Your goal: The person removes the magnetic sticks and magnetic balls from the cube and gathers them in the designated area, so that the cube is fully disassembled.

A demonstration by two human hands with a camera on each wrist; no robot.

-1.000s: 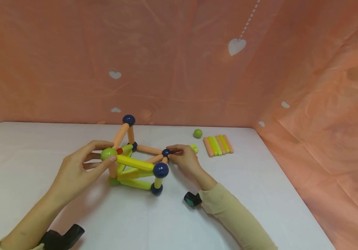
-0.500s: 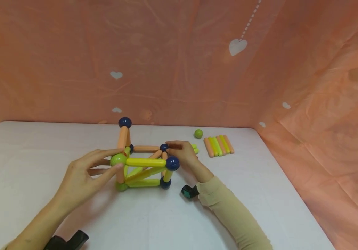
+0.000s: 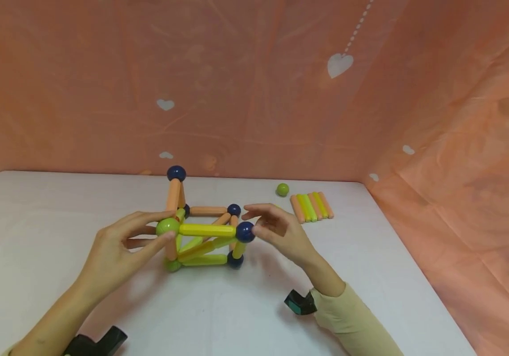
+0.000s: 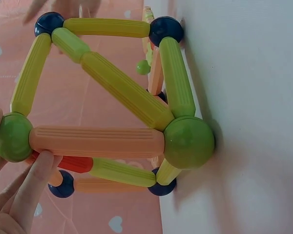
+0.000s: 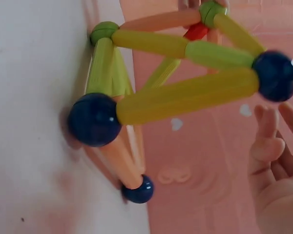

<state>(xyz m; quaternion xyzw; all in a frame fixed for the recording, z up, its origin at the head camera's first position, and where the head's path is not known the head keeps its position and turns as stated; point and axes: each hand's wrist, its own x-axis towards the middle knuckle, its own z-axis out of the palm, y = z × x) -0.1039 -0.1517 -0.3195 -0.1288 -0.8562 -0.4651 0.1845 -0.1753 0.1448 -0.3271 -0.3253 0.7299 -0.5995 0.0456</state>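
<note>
A frame built of coloured rods and balls stands on the white table. My left hand (image 3: 118, 249) pinches its upper front-left green ball (image 3: 167, 227) between thumb and fingers. From that ball a yellow rod (image 3: 207, 230) runs level to a dark blue ball (image 3: 245, 232). My right hand (image 3: 286, 235) is beside this blue ball, fingers loosely bent; the right wrist view shows the fingertips close to the ball (image 5: 276, 76), contact unclear. In the left wrist view an orange rod (image 4: 97, 140) joins the upper green ball to the lower green ball (image 4: 189, 142).
A loose green ball (image 3: 283, 189) lies at the back right of the table. Beside it several orange, yellow and green rods (image 3: 311, 206) lie in a row. A pink cloth backdrop (image 3: 254, 89) hangs behind the table.
The frame turned and shifted slightly right and nearer, with my left hand still on the green ball. My right hand left the rear blue ball and came forward to the front one.
</note>
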